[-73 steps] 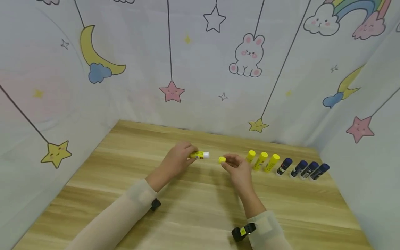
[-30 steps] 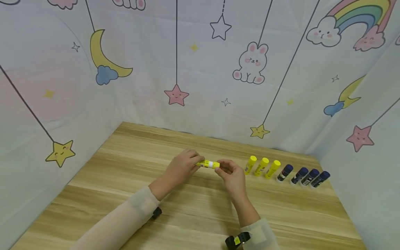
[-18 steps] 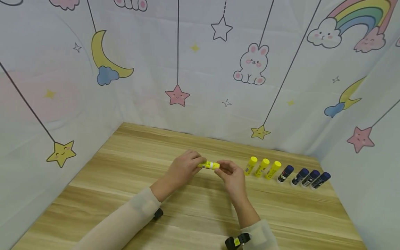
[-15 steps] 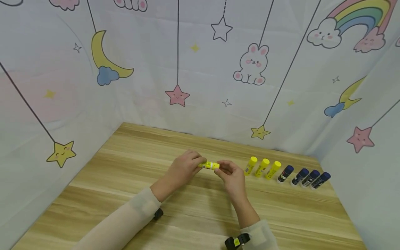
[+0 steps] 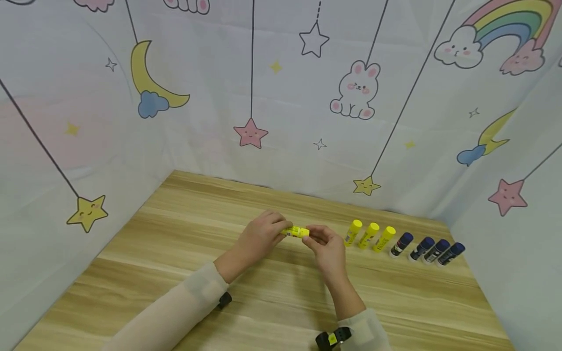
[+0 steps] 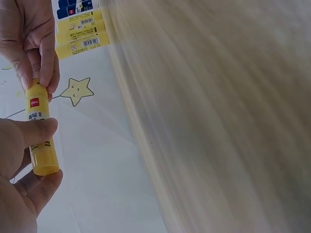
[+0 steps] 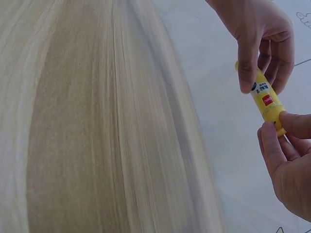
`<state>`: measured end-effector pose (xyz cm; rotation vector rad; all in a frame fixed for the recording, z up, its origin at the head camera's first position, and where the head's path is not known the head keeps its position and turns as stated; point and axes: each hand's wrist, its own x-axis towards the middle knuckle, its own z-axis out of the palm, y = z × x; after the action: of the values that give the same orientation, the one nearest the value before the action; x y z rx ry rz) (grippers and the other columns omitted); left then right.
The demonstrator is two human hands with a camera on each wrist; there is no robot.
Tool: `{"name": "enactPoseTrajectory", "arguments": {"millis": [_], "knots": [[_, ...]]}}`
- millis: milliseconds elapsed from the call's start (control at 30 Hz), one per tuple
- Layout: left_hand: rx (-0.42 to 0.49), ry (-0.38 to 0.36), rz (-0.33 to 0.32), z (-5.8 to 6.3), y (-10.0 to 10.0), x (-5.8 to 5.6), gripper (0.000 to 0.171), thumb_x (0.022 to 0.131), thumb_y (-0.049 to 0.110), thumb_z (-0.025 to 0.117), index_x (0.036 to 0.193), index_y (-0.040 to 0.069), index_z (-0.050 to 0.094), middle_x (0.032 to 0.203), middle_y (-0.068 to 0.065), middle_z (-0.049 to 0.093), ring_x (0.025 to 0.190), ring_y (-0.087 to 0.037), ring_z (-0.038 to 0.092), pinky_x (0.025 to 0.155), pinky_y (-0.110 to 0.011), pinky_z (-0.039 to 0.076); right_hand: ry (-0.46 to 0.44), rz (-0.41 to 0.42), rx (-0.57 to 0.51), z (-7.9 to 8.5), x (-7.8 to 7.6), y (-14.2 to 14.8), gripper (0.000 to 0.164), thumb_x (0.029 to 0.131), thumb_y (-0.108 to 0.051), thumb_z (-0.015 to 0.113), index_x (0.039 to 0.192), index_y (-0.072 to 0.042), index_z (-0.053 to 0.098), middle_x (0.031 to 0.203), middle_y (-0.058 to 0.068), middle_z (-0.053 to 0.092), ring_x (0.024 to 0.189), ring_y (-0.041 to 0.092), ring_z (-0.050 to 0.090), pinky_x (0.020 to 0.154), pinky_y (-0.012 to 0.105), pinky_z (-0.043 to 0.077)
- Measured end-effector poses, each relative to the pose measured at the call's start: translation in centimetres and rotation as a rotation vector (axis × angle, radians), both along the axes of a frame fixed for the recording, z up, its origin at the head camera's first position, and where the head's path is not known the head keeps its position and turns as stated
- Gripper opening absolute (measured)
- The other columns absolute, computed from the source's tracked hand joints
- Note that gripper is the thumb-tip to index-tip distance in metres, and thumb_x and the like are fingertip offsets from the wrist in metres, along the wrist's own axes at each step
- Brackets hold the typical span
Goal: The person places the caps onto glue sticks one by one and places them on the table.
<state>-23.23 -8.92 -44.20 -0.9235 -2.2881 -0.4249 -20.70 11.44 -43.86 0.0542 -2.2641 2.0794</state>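
Between my hands a yellow glue stick lies roughly level above the table, its printed label and red logo showing in the left wrist view. My left hand grips its body, thumb on one side and fingers on the other. At the opposite end my right hand pinches the yellow cap between thumb and fingertips. The cap sits on the stick, and no white collar shows between cap and body. Part of the barrel is hidden under the left fingers.
Three yellow glue sticks stand upright in a row just right of my right hand. Several dark blue glue sticks continue that row. The wooden table meets a white printed curtain at its back edge.
The cap, earlier held apart in the right hand, has come onto the glue stick's white end, and the white collar has vanished. Both hands drew together; lately they have barely moved.
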Motion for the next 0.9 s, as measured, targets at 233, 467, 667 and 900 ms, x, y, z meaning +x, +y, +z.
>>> {"name": "enactPoseTrajectory", "arguments": {"millis": [233, 467, 667, 900], "knots": [[-0.001, 0.031, -0.015, 0.07, 0.14, 0.06, 0.029, 0.077, 0.011, 0.089, 0.104, 0.012, 0.077, 0.099, 0.001, 0.071, 0.092, -0.017, 0.065, 0.081, -0.027, 0.058, 0.014, -0.013, 0.035, -0.01, -0.18, 0.28, 0.024, 0.087, -0.001, 0.078, 0.111, -0.001, 0.073, 0.113, 0.015, 0.072, 0.103, 0.026, 0.069, 0.085, 0.024, 0.058], [-0.009, 0.066, -0.031, 0.34, 0.5, 0.13, 0.03, 0.075, 0.011, 0.091, 0.102, 0.012, 0.077, 0.095, 0.001, 0.07, 0.087, -0.017, 0.063, 0.077, -0.026, 0.057, 0.01, -0.048, 0.058, 0.08, -0.37, 0.61, 0.02, 0.085, 0.003, 0.078, 0.105, -0.001, 0.075, 0.111, 0.012, 0.074, 0.102, 0.025, 0.07, 0.082, 0.023, 0.059], [-0.072, 0.063, -0.007, 0.9, 0.85, 0.28, 0.032, 0.073, 0.013, 0.092, 0.101, 0.012, 0.078, 0.094, 0.001, 0.071, 0.086, -0.016, 0.063, 0.077, -0.025, 0.057, 0.019, -0.067, 0.061, -0.08, -0.55, 0.69, 0.02, 0.083, 0.004, 0.079, 0.102, 0.0, 0.075, 0.11, 0.013, 0.074, 0.101, 0.026, 0.07, 0.08, 0.023, 0.059], [-0.104, 0.062, -0.001, 0.35, 0.96, 0.2, 0.029, 0.073, 0.012, 0.092, 0.099, 0.011, 0.079, 0.091, 0.002, 0.071, 0.081, -0.015, 0.06, 0.073, -0.023, 0.055, 0.054, -0.069, 0.076, -0.63, -0.39, 0.56, 0.021, 0.08, 0.007, 0.081, 0.099, 0.0, 0.077, 0.106, 0.014, 0.075, 0.097, 0.027, 0.072, 0.077, 0.023, 0.06]]}}
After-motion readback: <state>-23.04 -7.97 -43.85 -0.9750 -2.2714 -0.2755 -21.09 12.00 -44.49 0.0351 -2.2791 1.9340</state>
